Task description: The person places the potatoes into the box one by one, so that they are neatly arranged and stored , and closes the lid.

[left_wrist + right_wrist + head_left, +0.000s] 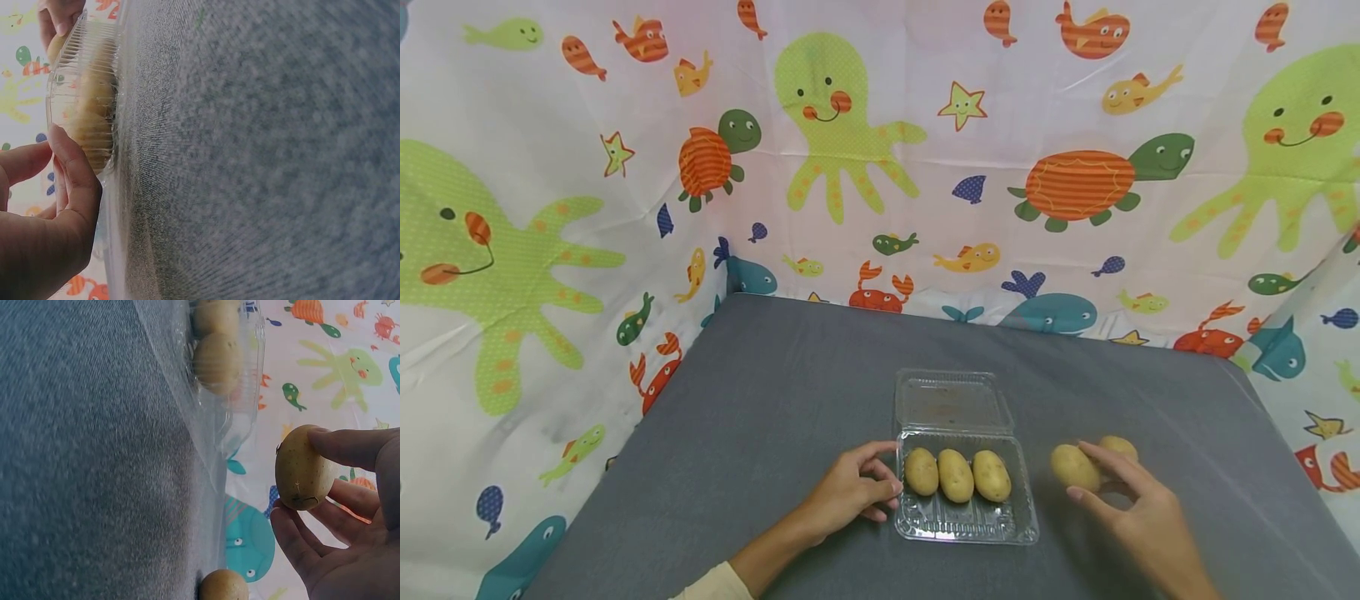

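Note:
A clear plastic clamshell container [962, 525] lies with its lid [953, 402] folded back, away from me. Three potatoes [956, 477] sit side by side in its base. My left hand [855, 487] holds the base's left rim between thumb and fingers; in the left wrist view the fingertips [57, 139] meet the clear wall. To the right of the container, my right hand [1138, 508] pinches another potato [304, 467] between thumb and fingers, raised off the table. One more potato [1118, 448] lies just behind that hand, partly covered by it.
Dark grey cloth covers the table [760, 400]. A white curtain [887, 125] printed with sea animals stands along the back and both sides.

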`<state>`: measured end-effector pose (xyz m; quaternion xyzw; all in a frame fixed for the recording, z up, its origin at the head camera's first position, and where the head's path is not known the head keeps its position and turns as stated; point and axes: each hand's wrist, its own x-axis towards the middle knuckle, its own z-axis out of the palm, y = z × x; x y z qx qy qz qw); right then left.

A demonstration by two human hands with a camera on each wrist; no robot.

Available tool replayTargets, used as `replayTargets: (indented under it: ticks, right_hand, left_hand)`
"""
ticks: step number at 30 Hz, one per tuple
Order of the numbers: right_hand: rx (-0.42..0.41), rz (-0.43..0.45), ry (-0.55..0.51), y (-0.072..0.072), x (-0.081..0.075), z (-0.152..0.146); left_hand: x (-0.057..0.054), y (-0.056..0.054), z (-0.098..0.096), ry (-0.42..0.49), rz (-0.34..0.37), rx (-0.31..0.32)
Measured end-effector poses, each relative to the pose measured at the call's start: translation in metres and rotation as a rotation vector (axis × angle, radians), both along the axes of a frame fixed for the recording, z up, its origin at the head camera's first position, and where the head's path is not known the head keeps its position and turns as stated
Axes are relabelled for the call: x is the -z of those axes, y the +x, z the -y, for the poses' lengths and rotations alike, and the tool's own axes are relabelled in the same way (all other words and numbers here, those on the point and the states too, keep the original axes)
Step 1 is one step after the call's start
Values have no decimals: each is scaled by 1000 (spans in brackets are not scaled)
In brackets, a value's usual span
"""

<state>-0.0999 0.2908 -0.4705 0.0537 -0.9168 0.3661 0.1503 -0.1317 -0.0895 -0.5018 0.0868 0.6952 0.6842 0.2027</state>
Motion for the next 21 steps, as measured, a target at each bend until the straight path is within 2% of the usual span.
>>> replayTargets:
  ticks: [11,21]
  right_hand:
    - [-105,-118,-51,1,1,11]
    - [-178,-142,-69,0,2,24]
  left_hand:
    - [0,0,0,-3,-8,0]
    - [0,0,1,0,3,-1]
